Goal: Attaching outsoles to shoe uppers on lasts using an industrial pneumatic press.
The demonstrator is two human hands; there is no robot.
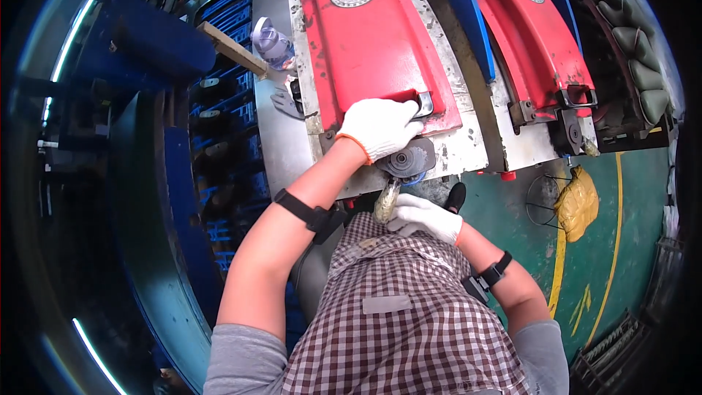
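Red cover (pixel 365 44) beside bottle (pixel 272 45): left hand (pixel 382 127) curled at handle (pixel 425 104), right hand (pixel 424 219) by lever (pixel 387 202), grips unclear.

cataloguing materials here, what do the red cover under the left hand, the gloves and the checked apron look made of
Red cover: probably painted metal, maybe moulded plastic; smooth, soft sheen.
Gloves: likely knitted fabric; matte, softly wrinkled.
Apron: woven-looking cloth, matte, creased; fibre unclear.

This looks like a factory workshop — a bulky red machine (pixel 369 51), a second machine (pixel 532 47) to its right, grey-green pieces (pixel 633 40) in a row farther right, a strip light (pixel 75 36) far left of the red machine — and yellow-lined green floor (pixel 501 212) to its near right.
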